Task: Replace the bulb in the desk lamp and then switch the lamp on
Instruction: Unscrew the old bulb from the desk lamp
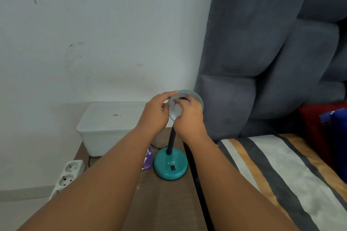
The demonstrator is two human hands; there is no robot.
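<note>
1. The teal desk lamp (170,167) stands on the wooden bedside table (165,202), its black neck rising to the shade (197,97), whose open mouth is tipped toward the wearer
2. The left hand (154,112) clasps the shade's left rim, thumb over the edge, steadying it
3. The right hand (188,116) reaches into the shade's mouth, fingers wrapped round a white bulb (176,111) (only a sliver shows between the two hands)
4. What matters next: the bulb's long axis runs into the shade toward the dark socket, away from the wearer and slightly up, so any turning must go about that line; the right hand is the one on it
5. Whether the bulb is seated in the socket I cannot tell
6. The rocker switch (172,168) sits on the base, below both hands
</note>
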